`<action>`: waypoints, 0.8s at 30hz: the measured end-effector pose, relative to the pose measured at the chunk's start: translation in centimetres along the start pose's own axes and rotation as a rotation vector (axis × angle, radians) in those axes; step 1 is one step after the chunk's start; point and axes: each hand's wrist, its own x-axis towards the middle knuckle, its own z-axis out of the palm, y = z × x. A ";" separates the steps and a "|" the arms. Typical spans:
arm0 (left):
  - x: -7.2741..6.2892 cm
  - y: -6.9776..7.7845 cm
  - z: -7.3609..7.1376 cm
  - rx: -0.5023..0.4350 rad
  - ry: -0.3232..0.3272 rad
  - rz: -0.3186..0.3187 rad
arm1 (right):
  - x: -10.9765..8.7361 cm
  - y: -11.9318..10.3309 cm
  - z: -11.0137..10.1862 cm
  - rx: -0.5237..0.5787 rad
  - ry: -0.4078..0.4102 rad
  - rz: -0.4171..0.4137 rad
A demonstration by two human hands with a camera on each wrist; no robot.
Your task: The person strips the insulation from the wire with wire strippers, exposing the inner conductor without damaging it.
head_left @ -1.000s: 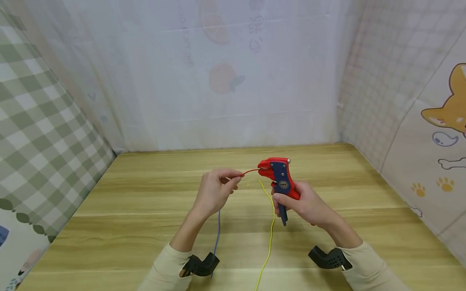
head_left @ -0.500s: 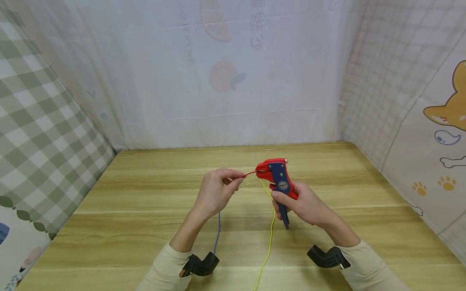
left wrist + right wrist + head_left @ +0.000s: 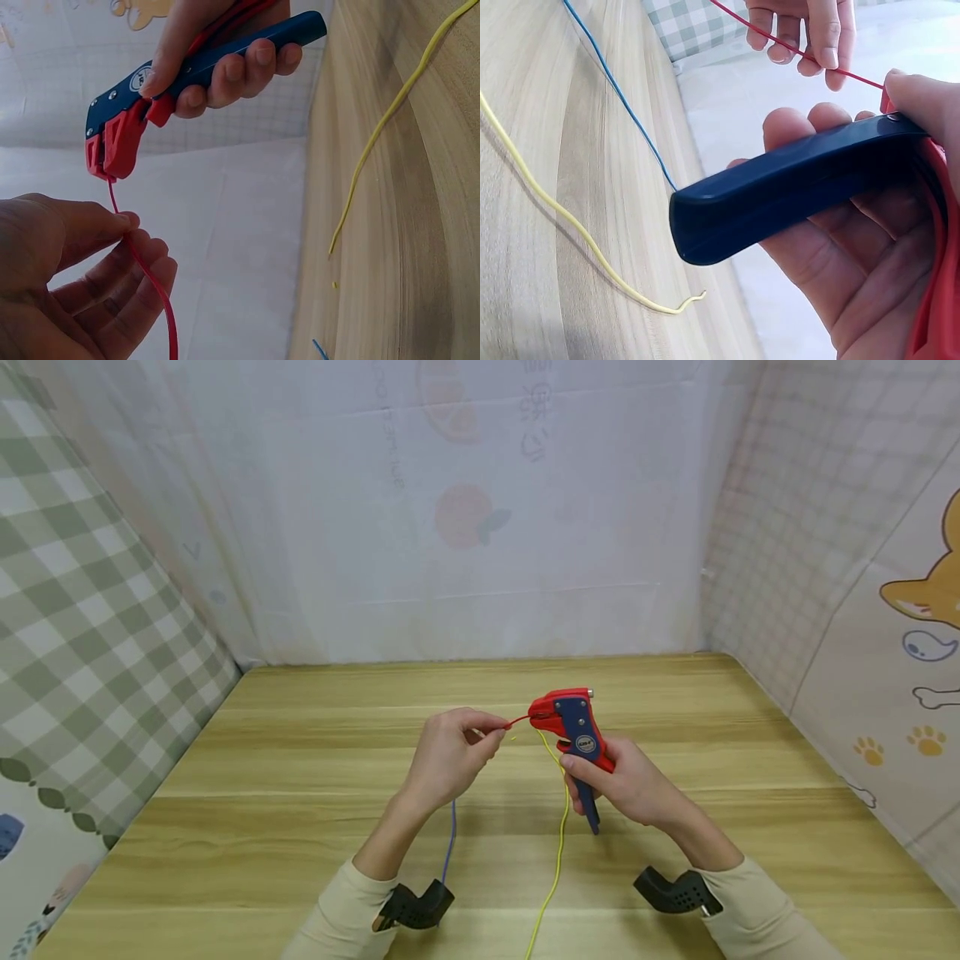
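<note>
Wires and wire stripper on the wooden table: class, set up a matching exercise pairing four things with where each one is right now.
Things:
1. red wire
2. yellow wire
3. blue wire
4. wire stripper

Places:
a. gripped in the right hand
b. lying on the table, between the two forearms
c. pinched by the left hand, its end in the stripper's jaws
d. on the table, running under the left hand

Pairs: 1-c, 2-b, 3-d, 4-a

No lettering is legible, even on the wire stripper's (image 3: 572, 732) round badge.
</note>
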 end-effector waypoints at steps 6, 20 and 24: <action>0.0 -0.1 -0.1 -0.003 0.002 -0.014 | 0.2 0.1 0.1 -0.023 0.000 0.000; 0.1 -0.7 -0.7 0.053 -0.080 -0.066 | 0.5 1.0 1.1 -0.003 0.013 0.028; 0.1 -1.0 -0.9 0.052 -0.121 -0.110 | 0.7 1.5 1.5 0.018 0.052 0.091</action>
